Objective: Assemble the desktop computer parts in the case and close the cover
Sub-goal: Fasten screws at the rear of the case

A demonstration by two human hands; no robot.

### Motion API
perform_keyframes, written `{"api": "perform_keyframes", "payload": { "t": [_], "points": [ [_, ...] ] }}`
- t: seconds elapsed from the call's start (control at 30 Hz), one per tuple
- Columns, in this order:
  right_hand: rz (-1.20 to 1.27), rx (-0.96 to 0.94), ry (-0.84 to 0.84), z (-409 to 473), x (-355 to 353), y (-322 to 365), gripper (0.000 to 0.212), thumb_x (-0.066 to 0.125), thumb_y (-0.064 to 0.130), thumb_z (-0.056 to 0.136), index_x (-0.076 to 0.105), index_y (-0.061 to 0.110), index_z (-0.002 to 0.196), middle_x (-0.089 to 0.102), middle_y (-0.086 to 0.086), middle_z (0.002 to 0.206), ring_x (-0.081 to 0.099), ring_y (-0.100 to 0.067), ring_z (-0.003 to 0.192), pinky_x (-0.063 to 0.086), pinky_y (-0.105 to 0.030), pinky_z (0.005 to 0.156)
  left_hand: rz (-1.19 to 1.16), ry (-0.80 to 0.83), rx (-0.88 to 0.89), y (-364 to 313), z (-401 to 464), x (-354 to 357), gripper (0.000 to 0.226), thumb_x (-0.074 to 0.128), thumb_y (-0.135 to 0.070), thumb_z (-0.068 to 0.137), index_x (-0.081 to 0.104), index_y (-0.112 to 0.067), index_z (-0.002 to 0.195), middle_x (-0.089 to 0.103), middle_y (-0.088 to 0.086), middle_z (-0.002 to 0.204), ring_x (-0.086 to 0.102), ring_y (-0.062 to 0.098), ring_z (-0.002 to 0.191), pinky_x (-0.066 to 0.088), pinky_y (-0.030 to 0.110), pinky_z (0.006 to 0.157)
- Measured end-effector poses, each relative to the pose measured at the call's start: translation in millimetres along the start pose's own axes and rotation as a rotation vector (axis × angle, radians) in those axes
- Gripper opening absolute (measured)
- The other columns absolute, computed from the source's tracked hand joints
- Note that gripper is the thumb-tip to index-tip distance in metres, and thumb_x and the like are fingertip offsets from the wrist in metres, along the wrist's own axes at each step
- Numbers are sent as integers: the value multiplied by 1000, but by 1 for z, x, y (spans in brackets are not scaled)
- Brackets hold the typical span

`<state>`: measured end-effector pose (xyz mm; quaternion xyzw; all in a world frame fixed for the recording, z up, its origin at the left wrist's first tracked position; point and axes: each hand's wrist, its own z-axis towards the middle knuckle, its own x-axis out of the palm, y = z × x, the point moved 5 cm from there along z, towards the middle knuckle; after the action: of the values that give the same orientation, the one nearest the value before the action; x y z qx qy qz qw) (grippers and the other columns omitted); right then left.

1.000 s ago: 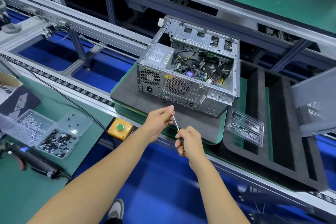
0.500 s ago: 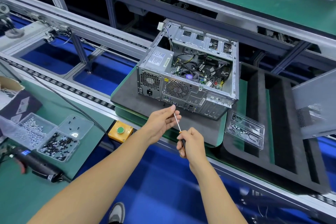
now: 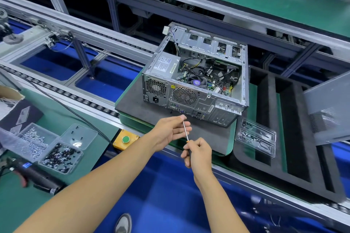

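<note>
One case (image 3: pixel 196 79), lying on its side at frame centre on a grey foam pad (image 3: pixel 136 111), open side up so the board and cables stay reachable; rear panel faces the person. Cover not on: one grey panel (image 3: pixel 327 113) leans at 3 o'clock, likely that cover.

One screwdriver (image 3: pixel 185 132) at 6 o'clock of the case. Right hand (image 3: pixel 198 152) wraps the handle, left hand (image 3: pixel 170 131) pinches the shaft near the tip, probably seating a screw; none visible.

Bench (image 3: pixel 11 200) at 9 o'clock: three open clear trays (image 3: pixel 60 157) of screws, silver, black, nearly empty. One electric driver (image 3: pixel 36 174) at 8. One green button box (image 3: pixel 125 140). One clear tray (image 3: pixel 257 138) at 4 o'clock.
</note>
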<state>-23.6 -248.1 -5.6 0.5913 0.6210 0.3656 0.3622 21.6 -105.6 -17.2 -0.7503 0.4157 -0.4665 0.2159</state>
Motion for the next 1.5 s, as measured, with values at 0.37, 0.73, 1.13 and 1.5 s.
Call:
{"api": "perform_keyframes", "payload": {
  "t": [0.37,0.73,1.13,1.5],
  "points": [
    [21,-32,-29,0,8,1,16,54,3,88,44,9,77,60,-16,57,37,-20,38,30,-26,38,42,25,35,-9,2,0,35,69,-30,97,67,-4,121,75,16,111,73,29,105,60,29,78],
    [47,-38,-51,5,-2,-4,20,52,0,91,43,9,75,58,-14,56,36,-20,39,31,-27,39,1111,-433,1073,-116,-31,14,24,45,-42,104,56,-22,97,58,-10,87,50,14,85,37,28,77],
    [81,-31,-127,12,-4,-2,20,51,2,91,44,10,75,58,-14,56,36,-20,38,30,-25,38,1919,400,163,-175,69,82,41,34,-43,108,42,-10,83,46,5,83,40,22,75,34,38,76],
    [95,-19,-151,16,-2,-2,21,51,0,91,42,10,75,57,-14,56,34,-19,38,29,-23,39,1905,482,-45,-178,73,87,41,39,-47,108,62,-20,128,55,10,142,52,29,122,34,47,111]
  ]
}}
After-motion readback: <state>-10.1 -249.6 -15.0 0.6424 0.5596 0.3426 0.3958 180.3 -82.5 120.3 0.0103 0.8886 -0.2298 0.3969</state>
